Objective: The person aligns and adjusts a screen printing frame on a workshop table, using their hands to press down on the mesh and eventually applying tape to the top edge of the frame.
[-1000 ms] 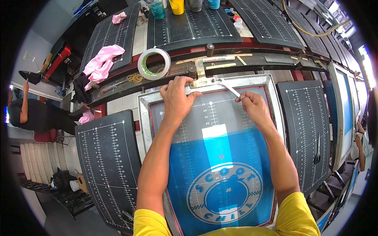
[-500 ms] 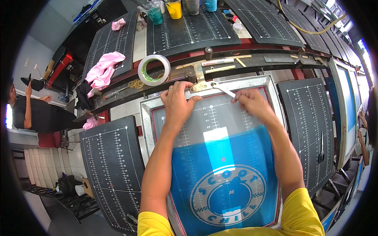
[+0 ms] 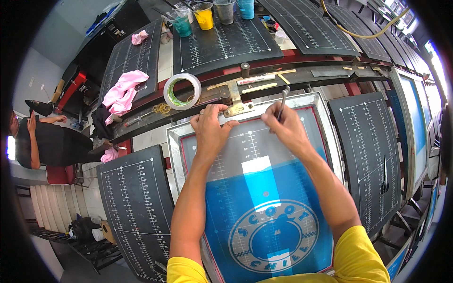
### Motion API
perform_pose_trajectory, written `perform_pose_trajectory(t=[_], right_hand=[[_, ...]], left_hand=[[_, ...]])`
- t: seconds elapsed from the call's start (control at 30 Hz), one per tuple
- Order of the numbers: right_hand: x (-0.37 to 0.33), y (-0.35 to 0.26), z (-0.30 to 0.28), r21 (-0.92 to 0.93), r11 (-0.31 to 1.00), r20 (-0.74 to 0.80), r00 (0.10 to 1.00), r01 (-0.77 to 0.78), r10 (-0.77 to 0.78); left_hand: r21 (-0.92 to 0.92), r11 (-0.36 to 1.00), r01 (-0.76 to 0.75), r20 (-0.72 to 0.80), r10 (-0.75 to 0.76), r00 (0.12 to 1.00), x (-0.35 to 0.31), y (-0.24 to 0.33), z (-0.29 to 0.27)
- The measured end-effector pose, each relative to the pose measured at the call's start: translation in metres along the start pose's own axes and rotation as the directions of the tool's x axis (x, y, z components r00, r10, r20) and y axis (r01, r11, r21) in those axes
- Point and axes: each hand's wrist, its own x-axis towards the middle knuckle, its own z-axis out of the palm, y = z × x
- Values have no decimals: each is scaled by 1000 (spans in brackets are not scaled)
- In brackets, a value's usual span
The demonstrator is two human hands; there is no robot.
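Note:
Under my arms lies a screen-printing frame (image 3: 302, 100) with metal edges, its mesh grey at the top and coated blue below, with a round design. My left hand (image 3: 210, 131) grips the frame's far edge, thumb on the inner side, beside a brass-coloured metal bracket (image 3: 239, 109) with bolts. In my right hand (image 3: 289, 128) a slim metal wrench (image 3: 285, 95) points upward, held in closed fingers just right of the bracket and clear of its bolts. The wrench's lower end is hidden by the hand.
A tape roll (image 3: 182, 91), a marker (image 3: 255, 79) and sticks lie along the dark rail (image 3: 311, 78) beyond the frame. Black printing boards (image 3: 134, 207) flank it; scissors (image 3: 385, 181) lie on the right one. Paint cups (image 3: 204, 16) and pink cloth (image 3: 123, 92) are farther back. Another person (image 3: 52, 141) is at left.
My right hand has lifted the wrench off the bracket's bolt and turned it upright, moving slightly left. My left hand stays on the frame edge.

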Motion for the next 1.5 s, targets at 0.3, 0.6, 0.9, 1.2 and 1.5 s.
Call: perform_pose_trajectory(t=[0.3, 0.6, 0.9, 1.2, 1.5], right_hand=[[47, 15, 17, -579, 741, 63, 924, 341, -376], [49, 20, 28, -650, 718, 28, 952, 248, -303], [53, 15, 32, -696, 692, 66, 976, 194, -208], [49, 21, 19, -638, 694, 122, 934, 333, -337], [45, 19, 29, -624, 751, 14, 964, 217, -266]], left_hand=[[23, 1000, 12, 13, -12, 1000, 0, 2, 2], [51, 998, 37, 26, -39, 999, 0, 3, 0], [45, 998, 33, -7, -33, 999, 0, 2, 2], [47, 998, 41, 24, -42, 999, 2, 4, 1], [41, 999, 1, -8, 0, 1000, 0, 3, 3]])
